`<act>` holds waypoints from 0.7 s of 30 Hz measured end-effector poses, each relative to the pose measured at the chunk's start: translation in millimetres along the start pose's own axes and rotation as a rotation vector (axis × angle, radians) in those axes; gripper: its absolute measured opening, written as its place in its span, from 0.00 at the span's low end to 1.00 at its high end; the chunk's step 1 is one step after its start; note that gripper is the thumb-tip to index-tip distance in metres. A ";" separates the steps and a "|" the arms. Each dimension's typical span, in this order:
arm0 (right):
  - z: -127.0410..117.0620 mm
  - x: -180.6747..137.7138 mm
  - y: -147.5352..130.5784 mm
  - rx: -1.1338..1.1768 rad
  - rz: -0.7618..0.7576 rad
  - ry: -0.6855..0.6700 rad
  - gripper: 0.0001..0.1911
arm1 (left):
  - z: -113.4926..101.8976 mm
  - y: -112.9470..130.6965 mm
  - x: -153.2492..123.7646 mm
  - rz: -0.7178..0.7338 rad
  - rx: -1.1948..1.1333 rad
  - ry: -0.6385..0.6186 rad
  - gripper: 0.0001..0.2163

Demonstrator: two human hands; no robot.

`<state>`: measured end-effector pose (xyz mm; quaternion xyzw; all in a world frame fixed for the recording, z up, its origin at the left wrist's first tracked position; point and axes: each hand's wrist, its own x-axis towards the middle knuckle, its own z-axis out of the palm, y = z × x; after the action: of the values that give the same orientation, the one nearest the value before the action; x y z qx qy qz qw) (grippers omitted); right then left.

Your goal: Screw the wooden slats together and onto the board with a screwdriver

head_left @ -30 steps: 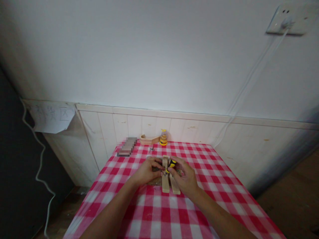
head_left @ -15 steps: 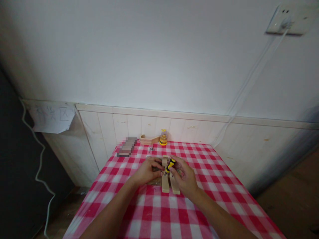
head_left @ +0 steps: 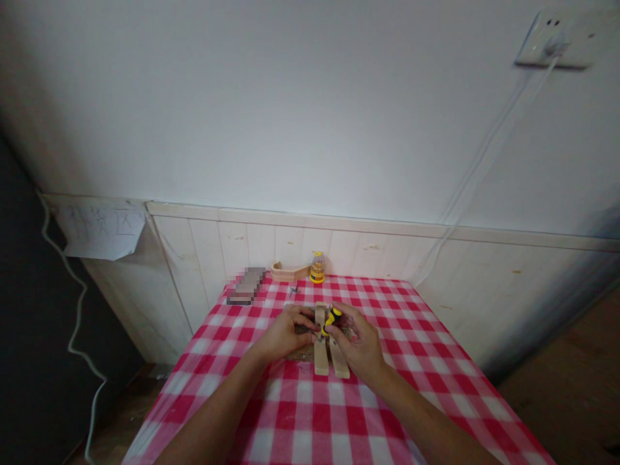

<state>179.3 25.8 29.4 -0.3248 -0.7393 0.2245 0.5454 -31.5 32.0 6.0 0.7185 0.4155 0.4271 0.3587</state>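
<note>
A yellow and black screwdriver [head_left: 332, 318] is gripped in my right hand [head_left: 362, 344], tilted with its lower end over a pale wooden strip [head_left: 321, 365]. My left hand [head_left: 287, 332] is closed at the screwdriver's lower end, thumb and fingertips pinched together; what they hold is too small to make out. A second pale wooden strip [head_left: 341, 369] lies alongside the first, partly under my right hand. Beneath my left hand is a flat brown piece [head_left: 303, 353], mostly covered by the hand and the strips.
A red and white checked cloth [head_left: 310, 413] covers the table. Toward the wall stand a yellow-based clear container [head_left: 317, 268] and a curved wooden piece [head_left: 289, 271]. Small dark metal bits [head_left: 294, 291] lie before them. A blurred-out flat object [head_left: 247, 286] is at the back left.
The screwdriver has turned slightly in my right hand, with the fingers shifting a little on its handle. My left hand and the wooden strips stay in place.
</note>
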 end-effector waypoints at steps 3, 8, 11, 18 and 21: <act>0.4 0.4 -1.8 0.021 0.004 0.007 0.20 | -0.3 -0.3 0.1 0.000 0.003 -0.001 0.08; 0.5 2.0 -6.2 0.039 0.000 0.012 0.19 | -0.6 -0.4 0.2 -0.004 0.014 -0.001 0.08; 0.4 2.6 -7.3 0.036 -0.004 0.020 0.18 | -0.7 0.2 0.2 -0.001 0.017 -0.007 0.08; -1.6 0.2 -10.2 -0.005 -0.077 -0.015 0.20 | -0.9 1.1 -0.1 0.000 0.018 0.001 0.08; -1.3 -1.7 -10.4 0.019 -0.098 -0.040 0.20 | -1.1 2.0 0.0 0.005 0.021 0.005 0.07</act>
<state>178.5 17.4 35.8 -0.2786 -0.7629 0.2111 0.5438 -32.0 31.3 8.2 0.7221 0.4191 0.4253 0.3494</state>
